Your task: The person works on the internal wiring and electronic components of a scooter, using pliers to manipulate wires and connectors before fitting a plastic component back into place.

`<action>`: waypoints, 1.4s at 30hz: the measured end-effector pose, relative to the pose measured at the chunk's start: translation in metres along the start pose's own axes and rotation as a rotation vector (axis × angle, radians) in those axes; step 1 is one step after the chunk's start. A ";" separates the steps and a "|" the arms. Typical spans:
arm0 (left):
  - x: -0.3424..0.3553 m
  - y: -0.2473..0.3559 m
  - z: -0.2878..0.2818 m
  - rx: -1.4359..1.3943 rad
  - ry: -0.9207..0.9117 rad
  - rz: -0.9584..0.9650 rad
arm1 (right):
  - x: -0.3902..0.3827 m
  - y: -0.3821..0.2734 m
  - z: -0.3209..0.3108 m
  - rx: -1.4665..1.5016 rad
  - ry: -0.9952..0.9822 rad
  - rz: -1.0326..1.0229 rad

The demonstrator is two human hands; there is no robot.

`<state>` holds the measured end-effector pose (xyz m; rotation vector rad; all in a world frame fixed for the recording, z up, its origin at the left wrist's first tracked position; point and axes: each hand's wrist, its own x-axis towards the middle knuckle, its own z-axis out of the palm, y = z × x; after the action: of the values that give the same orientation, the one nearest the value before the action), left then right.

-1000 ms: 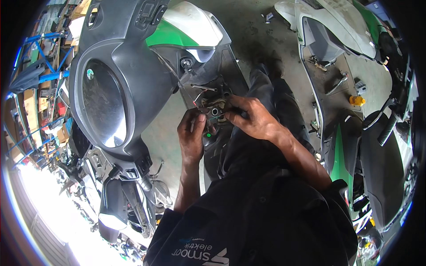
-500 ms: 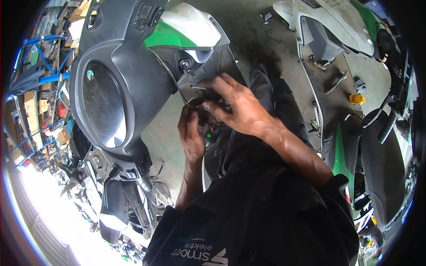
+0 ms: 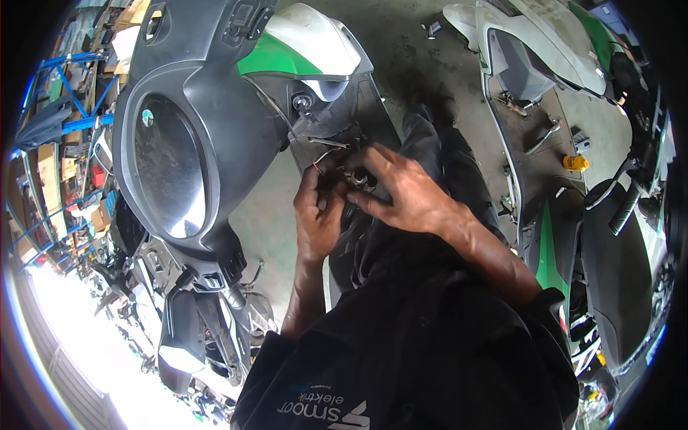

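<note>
1. Both hands are brought close together, low beside the scooter with the green-and-white panel (image 3: 290, 56); fingertips nearly meet over a small metal part (image 3: 356, 179).
2. Left hand (image 3: 317, 221): fingers bent, pointed away from the body, thumb near the forefinger. Whether anything is pinched cannot be told; tips are lost in shadow.
3. Right hand (image 3: 412, 193): reached in from the right, thumb and forefinger parted around the metal part's near side. Contact cannot be confirmed.
4. Key relation: the metal part is placed between the two sets of fingertips, just left of the right palm. The right hand is nearer to it. A shiny round end is shown; its long axis can't be read, as most of it is covered.
5. A thin red-and-white wire (image 3: 317, 165) is seen just beyond the left fingertips; the left hand is nearer to it.
6. A wrench (image 3: 330, 142) is laid beyond both hands, long axis roughly left to right, untouched.
7. Off to the right, well apart, a yellow bottle (image 3: 575, 163) is set by the second scooter (image 3: 546, 261).
</note>
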<state>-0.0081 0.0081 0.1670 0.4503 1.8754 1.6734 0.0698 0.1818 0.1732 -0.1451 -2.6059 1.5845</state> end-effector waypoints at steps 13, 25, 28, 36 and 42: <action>0.002 0.004 0.005 -0.209 -0.019 -0.041 | -0.005 0.010 0.005 -0.106 0.024 -0.081; 0.018 -0.001 0.005 -0.309 0.248 -0.077 | -0.006 0.009 0.001 -0.182 0.103 -0.157; 0.022 -0.005 0.006 -0.299 0.274 -0.089 | -0.001 -0.001 -0.002 -0.183 0.128 -0.182; 0.027 0.003 0.002 -0.058 0.313 0.036 | 0.026 -0.014 -0.007 -0.228 0.158 -0.229; 0.026 0.006 -0.007 -0.091 0.201 -0.012 | 0.030 -0.011 0.002 -0.321 0.207 -0.209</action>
<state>-0.0332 0.0197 0.1681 0.2407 1.9276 1.8454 0.0394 0.1790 0.1824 -0.0513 -2.5916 1.0211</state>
